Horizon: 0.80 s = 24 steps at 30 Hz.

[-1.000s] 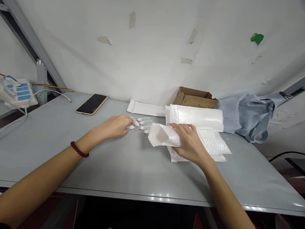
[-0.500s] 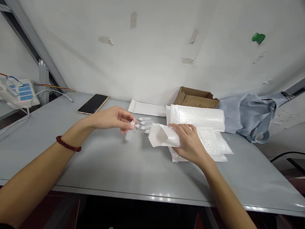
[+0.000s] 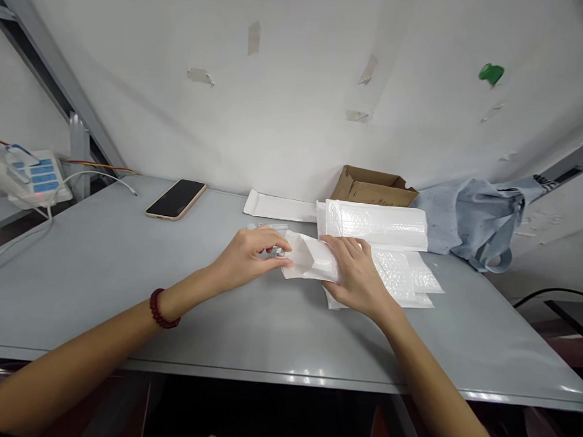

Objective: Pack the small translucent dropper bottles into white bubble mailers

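Note:
My right hand (image 3: 359,275) grips a white bubble mailer (image 3: 324,261) from above and the side, its mouth held open toward the left. At that mouth is my left hand (image 3: 252,258), thumb and fingers pinched on a small clear tube (image 3: 281,252), most of which the fingers hide. Behind the left hand lie more small clear tubes (image 3: 278,227), largely covered from view. Flat white bubble mailers (image 3: 394,276) are stacked under and beyond my right hand.
A long white mailer (image 3: 282,207) lies at the back. Near the wall stand an open cardboard box (image 3: 376,189) and bluish-grey cloth (image 3: 463,218). A phone (image 3: 176,198) lies left; a power strip (image 3: 39,178) with cables sits far left. The desk's front edge (image 3: 248,374) runs below.
My left hand has moved right with the small tube, from beside the other tubes to the mailer's open mouth. My right hand keeps its hold on the mailer.

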{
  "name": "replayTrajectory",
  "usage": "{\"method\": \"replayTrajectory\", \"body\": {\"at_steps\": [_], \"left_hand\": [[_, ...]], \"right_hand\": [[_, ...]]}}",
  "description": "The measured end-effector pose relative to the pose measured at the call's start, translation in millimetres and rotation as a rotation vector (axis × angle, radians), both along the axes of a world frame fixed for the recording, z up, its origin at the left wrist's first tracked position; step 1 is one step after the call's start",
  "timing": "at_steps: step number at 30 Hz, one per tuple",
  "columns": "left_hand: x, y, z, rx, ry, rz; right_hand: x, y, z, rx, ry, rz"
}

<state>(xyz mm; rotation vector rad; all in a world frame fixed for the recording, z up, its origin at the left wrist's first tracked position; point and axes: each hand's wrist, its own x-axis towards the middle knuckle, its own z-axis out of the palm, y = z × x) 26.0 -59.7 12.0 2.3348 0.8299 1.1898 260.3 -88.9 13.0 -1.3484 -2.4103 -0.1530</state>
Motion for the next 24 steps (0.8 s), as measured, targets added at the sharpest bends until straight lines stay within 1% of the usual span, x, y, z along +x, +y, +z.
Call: {"method": "replayTrajectory", "body": {"at_steps": [2, 4, 5, 7, 9, 10, 11, 12, 14, 16, 18, 20, 21, 24], "left_hand": [[3.4, -2.9, -4.3, 0.086, -0.008, 0.021], [6.6, -6.1, -7.0, 0.113, -0.023, 0.025], [8.0, -7.7, -7.5, 0.104, -0.028, 0.004], [9.7, -10.4, -6.4, 0.034, -0.007, -0.091], [8.7, -11.3, -2.4, -0.059, 0.011, -0.190], [6.8, -10.5, 0.5, -0.099, -0.007, -0.210], [3.9, -8.4, 3.5, -0.131, -0.047, -0.198], [0.1, -5.0, 6.4, -0.158, -0.105, -0.154], [-10.3, 6.3, 9.9, -0.223, -0.216, 0.002], [-22.9, 22.2, 8.4, -0.298, -0.217, 0.185], [-35.4, 39.1, 1.7, -0.358, -0.107, 0.294], [-45.1, 52.8, -7.7, -0.307, 0.095, 0.331], [-48.2, 57.6, -12.4, -0.265, 0.190, 0.305], [-50.5, 62.4, -22.8, -0.108, 0.445, 0.153]], "right_hand": [[-2.8, -1.3, -1.2, 0.009, 0.004, 0.008], [-5.7, -2.5, -2.5, 0.018, 0.007, 0.019], [-7.1, -3.0, -3.0, 0.023, 0.007, 0.025], [-9.5, -4.0, -3.8, 0.030, 0.006, 0.034], [-10.8, -4.7, -3.9, 0.029, 0.005, 0.041], [-11.0, -4.9, -3.7, 0.025, 0.005, 0.041], [-10.8, -5.0, -3.3, 0.020, 0.006, 0.038], [-10.4, -5.0, -2.6, 0.013, 0.008, 0.033], [-8.7, -4.7, -1.2, 0.007, 0.014, 0.018], [-6.7, -4.1, 0.1, 0.012, 0.023, 0.005], [-4.6, -3.2, 0.5, 0.020, 0.028, -0.003], [-2.7, -2.3, 0.3, 0.027, 0.030, -0.006], [-1.9, -1.8, 0.0, 0.028, 0.029, -0.004], [-0.2, -0.9, -0.8, 0.027, 0.024, -0.004]]}}
